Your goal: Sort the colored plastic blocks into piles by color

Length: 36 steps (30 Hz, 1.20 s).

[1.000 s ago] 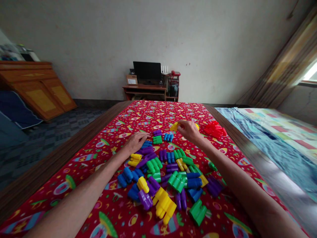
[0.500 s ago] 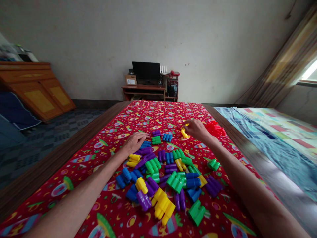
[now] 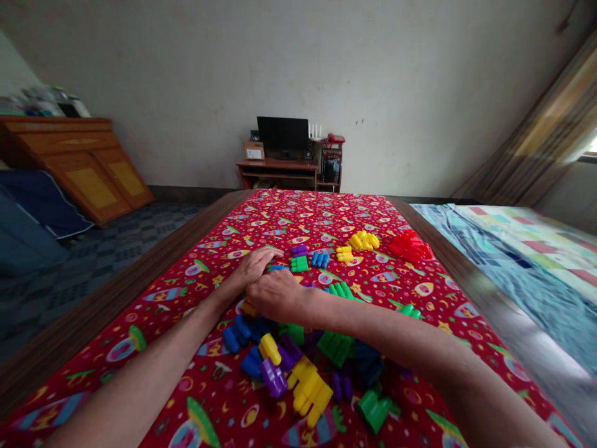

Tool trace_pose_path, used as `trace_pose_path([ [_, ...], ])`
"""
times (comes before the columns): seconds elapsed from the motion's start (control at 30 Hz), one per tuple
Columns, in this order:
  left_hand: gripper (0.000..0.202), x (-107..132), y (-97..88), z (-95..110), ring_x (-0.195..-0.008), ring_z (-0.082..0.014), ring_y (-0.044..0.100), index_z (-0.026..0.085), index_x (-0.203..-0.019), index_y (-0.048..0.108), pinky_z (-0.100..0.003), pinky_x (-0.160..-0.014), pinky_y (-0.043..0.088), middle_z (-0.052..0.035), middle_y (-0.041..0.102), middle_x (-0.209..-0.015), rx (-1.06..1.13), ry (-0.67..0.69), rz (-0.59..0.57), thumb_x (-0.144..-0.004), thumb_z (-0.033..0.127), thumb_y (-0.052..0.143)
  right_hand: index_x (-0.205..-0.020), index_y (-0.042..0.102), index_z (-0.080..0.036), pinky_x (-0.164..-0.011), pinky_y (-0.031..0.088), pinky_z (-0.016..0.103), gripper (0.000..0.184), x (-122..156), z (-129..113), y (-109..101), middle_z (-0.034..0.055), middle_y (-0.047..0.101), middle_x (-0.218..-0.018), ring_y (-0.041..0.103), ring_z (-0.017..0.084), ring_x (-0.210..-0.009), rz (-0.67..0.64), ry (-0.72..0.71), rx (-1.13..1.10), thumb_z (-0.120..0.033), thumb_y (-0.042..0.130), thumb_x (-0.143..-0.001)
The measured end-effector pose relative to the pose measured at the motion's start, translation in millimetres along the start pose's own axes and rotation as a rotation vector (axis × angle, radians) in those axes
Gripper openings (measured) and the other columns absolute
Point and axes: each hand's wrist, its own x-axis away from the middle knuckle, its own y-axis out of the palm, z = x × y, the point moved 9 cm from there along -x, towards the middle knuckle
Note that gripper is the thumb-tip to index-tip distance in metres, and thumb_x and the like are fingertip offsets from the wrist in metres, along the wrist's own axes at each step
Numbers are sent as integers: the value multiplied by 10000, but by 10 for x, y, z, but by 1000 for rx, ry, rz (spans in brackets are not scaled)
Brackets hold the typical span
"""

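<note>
My left hand (image 3: 255, 264) lies low over the far left of a block pile, fingers stretched out, close to a blue block (image 3: 278, 267). Crossing in front of it, my right hand (image 3: 275, 295) reaches down onto the pile at a yellow block (image 3: 249, 308). Its fingertips are hidden, so I cannot tell whether it grips that block. Nearer me lie purple (image 3: 274, 378), yellow (image 3: 308, 391), blue (image 3: 237, 333) and green (image 3: 375, 409) toy building blocks. My right forearm covers much of the pile.
Beyond the hands sit a green block (image 3: 299, 264), a purple block (image 3: 299, 250) and a blue block (image 3: 320, 259). A yellow group (image 3: 364, 240) and a red heap (image 3: 410, 246) lie farther right on the red patterned cloth (image 3: 280, 214). A bed (image 3: 504, 261) stands at right.
My right hand has come back from the yellow blocks at the far right, leaving them on the cloth, and moved left beside my left hand. The left hand has hardly moved.
</note>
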Motion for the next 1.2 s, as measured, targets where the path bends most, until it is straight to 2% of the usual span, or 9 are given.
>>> trace_pose_path([
  [0.1, 457, -17, 4, -38, -1033, -252, 648, 159, -924, 704, -384, -1012, 475, -101, 717, -1097, 12, -15, 3, -867, 394, 317, -1047, 666, -57, -650, 509, 301, 280, -25, 51, 36, 176, 711, -914, 668, 228, -796, -52, 76, -71, -216, 509, -879],
  [0.2, 438, -35, 31, -34, -1009, -254, 658, 144, -931, 705, -373, -990, 488, -103, 727, -1055, -5, 10, -4, -860, 378, 342, -1090, 669, -87, -643, 457, 263, 305, 133, 312, -144, 159, 711, -986, 657, 206, -816, 63, 131, -133, -229, 517, -867],
  [0.37, 454, -21, 16, 15, -1017, -243, 661, 155, -941, 710, -379, -1000, 476, -96, 733, -1056, -33, 37, 23, -895, 408, 335, -989, 729, -165, -607, 357, 238, 252, 778, 1392, -448, 68, 717, -854, 625, 164, -752, 269, 475, -137, -246, 522, -869],
  [0.5, 464, -1, 7, 58, -1000, -227, 672, 164, -944, 716, -357, -980, 490, -90, 738, -1048, -23, 63, 29, -911, 447, 350, -1009, 749, -164, -621, 364, 233, 260, 1319, 2224, -331, 81, 724, -890, 627, 169, -779, 185, 762, -83, -203, 568, -828],
  [0.6, 462, -7, 10, 67, -994, -230, 676, 161, -927, 721, -360, -968, 499, -96, 742, -1035, -29, 88, 36, -908, 439, 352, -1043, 746, -160, -675, 408, 231, 276, 1548, 2526, -163, 90, 728, -954, 637, 168, -816, 118, 851, -110, -199, 592, -817],
  [0.77, 464, -20, 24, 52, -993, -233, 678, 163, -914, 724, -370, -968, 502, -101, 743, -1035, -51, 116, 44, -904, 436, 349, -1107, 712, -144, -764, 455, 256, 307, 1716, 2586, -88, 135, 691, -1103, 634, 216, -980, 8, 987, -39, -261, 608, -842],
  [0.93, 458, -16, 25, 35, -989, -225, 677, 179, -926, 722, -364, -962, 506, -90, 744, -1036, -61, 107, 48, -911, 451, 354, -1095, 712, -146, -748, 462, 301, 320, 1737, 2440, -408, 167, 684, -1113, 639, 257, -983, 63, 1043, 66, -334, 547, -894],
  [1.03, 466, -21, 30, 48, -977, -225, 679, 175, -918, 723, -364, -959, 507, -91, 744, -1032, -60, 112, 39, -911, 457, 352, -1039, 734, -149, -679, 431, 259, 285, 1570, 2262, -505, 137, 718, -991, 651, 205, -853, 121, 921, -8, -272, 524, -890],
  [1.2, 467, -21, 23, 48, -993, -218, 672, 189, -911, 724, -358, -976, 497, -75, 743, -1039, -70, 97, 36, -915, 461, 344, -941, 754, -164, -583, 347, 206, 242, 1113, 1796, -280, 68, 721, -844, 605, 115, -697, 33, 558, -153, -196, 528, -859],
])
